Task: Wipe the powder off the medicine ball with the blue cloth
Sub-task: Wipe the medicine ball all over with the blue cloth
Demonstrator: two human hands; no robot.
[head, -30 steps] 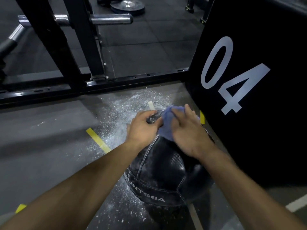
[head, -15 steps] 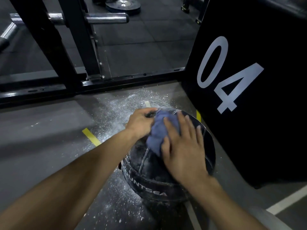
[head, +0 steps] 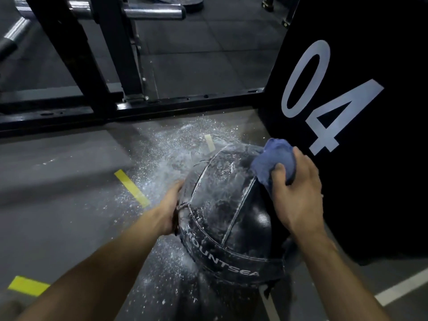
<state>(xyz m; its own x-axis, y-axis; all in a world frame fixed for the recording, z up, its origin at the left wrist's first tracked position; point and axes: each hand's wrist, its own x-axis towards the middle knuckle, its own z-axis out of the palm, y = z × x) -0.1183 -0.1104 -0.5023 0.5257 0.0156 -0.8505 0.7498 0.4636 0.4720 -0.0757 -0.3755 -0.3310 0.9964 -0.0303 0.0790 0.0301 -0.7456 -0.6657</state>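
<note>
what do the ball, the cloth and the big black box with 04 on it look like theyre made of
The black panelled medicine ball looks like synthetic leather or vinyl: stitched seams, slight sheen, a fine grain and printed lettering. The crumpled blue cloth in the right hand looks like soft woven or terry fabric, matte and loosely folded. The big black box marked 04 looks vinyl-covered, smooth and matte; what lies inside cannot be seen.

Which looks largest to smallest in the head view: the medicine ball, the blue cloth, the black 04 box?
1. Black 04 box, though cropped by the frame.
2. Medicine ball, nearer the camera, yet it looks clearly smaller.
3. Blue cloth, bunched in the right hand and partly hidden.
</note>
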